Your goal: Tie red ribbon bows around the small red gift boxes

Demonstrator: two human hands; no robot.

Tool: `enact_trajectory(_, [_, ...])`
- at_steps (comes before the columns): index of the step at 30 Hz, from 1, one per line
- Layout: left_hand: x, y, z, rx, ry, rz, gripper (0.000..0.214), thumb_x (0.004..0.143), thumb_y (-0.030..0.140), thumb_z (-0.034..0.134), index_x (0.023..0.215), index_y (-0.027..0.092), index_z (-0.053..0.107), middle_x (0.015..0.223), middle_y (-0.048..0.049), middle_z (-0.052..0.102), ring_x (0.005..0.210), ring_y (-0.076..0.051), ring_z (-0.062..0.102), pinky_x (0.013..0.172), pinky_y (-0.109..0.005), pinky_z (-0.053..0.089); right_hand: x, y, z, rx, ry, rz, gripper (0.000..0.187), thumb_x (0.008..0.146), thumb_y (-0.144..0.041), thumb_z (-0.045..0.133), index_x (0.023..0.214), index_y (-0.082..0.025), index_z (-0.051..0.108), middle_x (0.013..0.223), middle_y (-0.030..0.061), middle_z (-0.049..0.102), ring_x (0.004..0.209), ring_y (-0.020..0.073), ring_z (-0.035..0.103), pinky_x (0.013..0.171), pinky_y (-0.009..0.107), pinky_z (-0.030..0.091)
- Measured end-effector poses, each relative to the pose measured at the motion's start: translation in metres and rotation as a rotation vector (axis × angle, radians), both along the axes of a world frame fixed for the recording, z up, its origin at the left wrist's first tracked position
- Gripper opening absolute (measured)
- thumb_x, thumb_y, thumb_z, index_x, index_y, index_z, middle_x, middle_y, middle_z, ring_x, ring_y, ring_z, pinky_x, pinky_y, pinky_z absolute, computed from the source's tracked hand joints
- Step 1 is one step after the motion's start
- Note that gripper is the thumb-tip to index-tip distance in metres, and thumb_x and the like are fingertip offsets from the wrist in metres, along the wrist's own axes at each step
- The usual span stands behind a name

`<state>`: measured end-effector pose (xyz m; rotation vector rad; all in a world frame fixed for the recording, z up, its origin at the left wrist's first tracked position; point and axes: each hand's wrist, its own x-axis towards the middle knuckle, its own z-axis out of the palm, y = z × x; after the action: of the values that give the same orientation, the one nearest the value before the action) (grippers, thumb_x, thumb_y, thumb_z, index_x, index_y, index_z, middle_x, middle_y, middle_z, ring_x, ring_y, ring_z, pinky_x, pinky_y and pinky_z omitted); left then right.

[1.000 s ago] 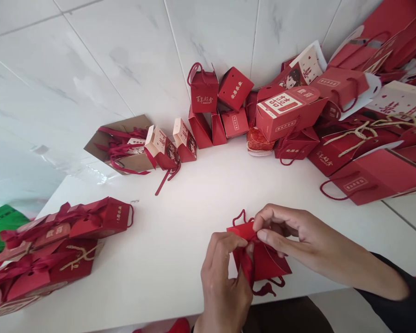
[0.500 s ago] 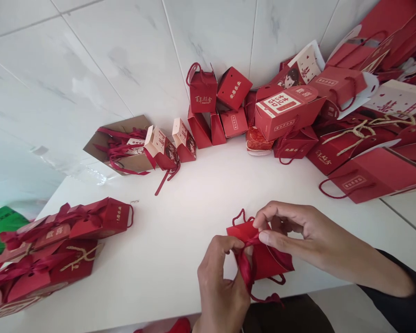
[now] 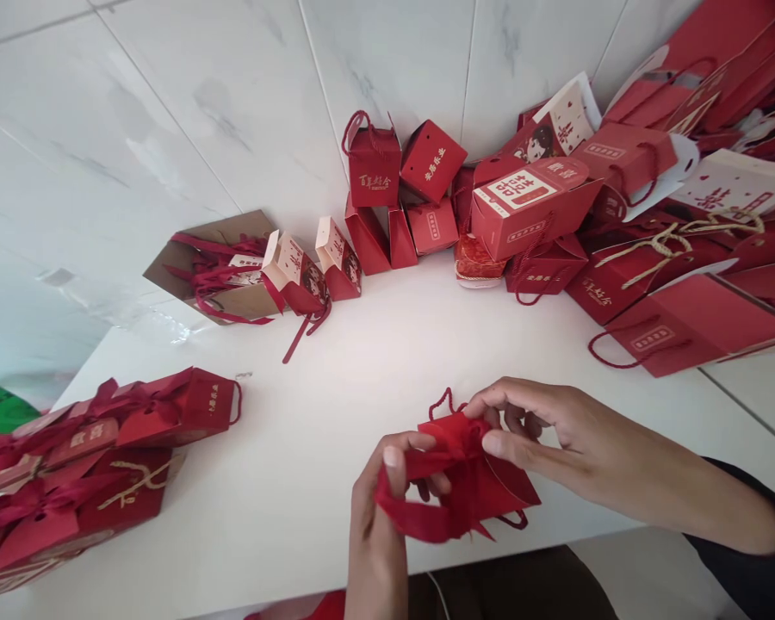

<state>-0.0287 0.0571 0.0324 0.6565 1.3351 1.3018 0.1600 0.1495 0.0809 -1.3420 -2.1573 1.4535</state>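
A small red gift box (image 3: 507,478) lies near the front edge of the white table, with a twisted cord handle showing at its far side and another at its near side. Around it runs a dark red satin ribbon (image 3: 419,521), gathered at a knot on top. My left hand (image 3: 378,508) has a wide loop of that ribbon over its thumb and fingers, left of the box. At the knot, my right hand (image 3: 548,430) pinches the ribbon between thumb and fingertips. The fingers partly cover the knot.
Bow-tied red boxes (image 3: 148,413) stand in rows at left. Against the tiled wall are a cardboard carton (image 3: 251,297) of ribbons, two cream-topped boxes (image 3: 339,258) and stacked red boxes (image 3: 436,164). More boxes with cord handles (image 3: 659,331) crowd the right side.
My left hand has shifted left and opened out from the knot, drawing the ribbon into a wide loop. My right hand stays at the knot. The view has shifted slightly.
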Motion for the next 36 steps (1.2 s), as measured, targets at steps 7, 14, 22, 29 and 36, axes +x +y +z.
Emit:
enact_trajectory(7, [-0.004, 0.000, -0.001, 0.009, -0.173, 0.006, 0.043, 0.096, 0.057, 0.058, 0.093, 0.019, 0.078, 0.075, -0.0065, 0.070, 0.070, -0.018, 0.060, 0.066, -0.030, 0.046, 0.004, 0.000, -0.007, 0.006, 0.020, -0.014, 0.023, 0.098, -0.050, 0.056, 0.094, -0.030, 0.066, 0.093, -0.0011, 0.071, 0.082, 0.0198, 0.061, 0.065, 0.028, 0.046])
enact_trajectory(14, [-0.010, 0.003, -0.001, -0.010, -0.352, 0.040, 0.044, 0.101, 0.047, 0.052, 0.086, 0.013, 0.076, 0.060, -0.0063, 0.063, 0.059, -0.016, 0.056, 0.061, -0.028, 0.042, 0.003, -0.002, -0.005, 0.011, 0.016, -0.106, 0.033, 0.100, -0.057, 0.049, 0.097, -0.028, 0.066, 0.078, -0.0014, 0.060, 0.066, 0.0164, 0.049, 0.061, 0.029, 0.043])
enact_trajectory(22, [0.006, -0.005, 0.004, -0.010, 0.083, 0.061, 0.035, 0.089, 0.049, 0.070, 0.106, 0.020, 0.077, 0.092, -0.0077, 0.070, 0.084, -0.021, 0.061, 0.074, -0.030, 0.047, 0.007, -0.003, -0.011, 0.003, 0.149, -0.148, 0.035, 0.098, -0.059, 0.055, 0.118, -0.033, 0.067, 0.109, 0.0005, 0.072, 0.094, 0.0196, 0.067, 0.083, 0.031, 0.053])
enact_trajectory(29, [0.022, -0.001, 0.006, 0.108, 0.388, -0.089, 0.012, 0.090, 0.036, 0.069, 0.094, 0.025, 0.073, 0.104, -0.0057, 0.066, 0.094, -0.022, 0.060, 0.087, -0.036, 0.050, 0.001, -0.002, -0.009, 0.214, 0.163, -0.097, 0.019, 0.103, -0.037, 0.050, 0.115, -0.033, 0.066, 0.116, 0.0004, 0.068, 0.103, 0.0198, 0.068, 0.075, 0.029, 0.055])
enact_trajectory(36, [0.019, -0.002, 0.009, -0.001, 0.361, -0.104, 0.020, 0.093, 0.043, 0.065, 0.093, 0.023, 0.071, 0.083, -0.0022, 0.067, 0.074, -0.018, 0.055, 0.070, -0.030, 0.048, 0.010, 0.003, -0.009, 0.714, 0.045, -0.057, 0.019, 0.100, -0.016, 0.047, 0.108, -0.024, 0.062, 0.100, 0.0028, 0.062, 0.086, 0.0165, 0.066, 0.079, 0.032, 0.052])
